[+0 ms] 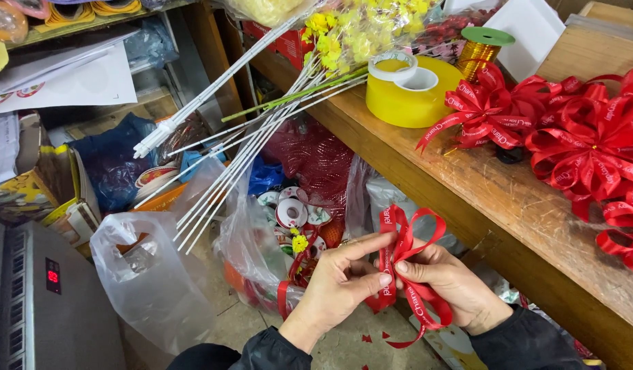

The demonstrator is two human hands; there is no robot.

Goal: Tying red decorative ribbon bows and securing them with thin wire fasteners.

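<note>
Below the wooden bench (508, 205), left hand (340, 284) and right hand (453, 288) pinch the red ribbon (405, 240); light, limp, likely slippery, best gripped at its crossing.

The workbench (508, 205) stood right of both hands (398, 284). On it lay finished bows (576, 137), tape rolls (409, 89) behind them. Left of it, bags (152, 281) sat on the floor.

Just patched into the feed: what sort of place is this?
Likely a gift-wrap or florist craft workshop: finished red ribbon bows on a wooden workbench, tape rolls, artificial yellow flowers, and both hands looping red ribbon.
</note>
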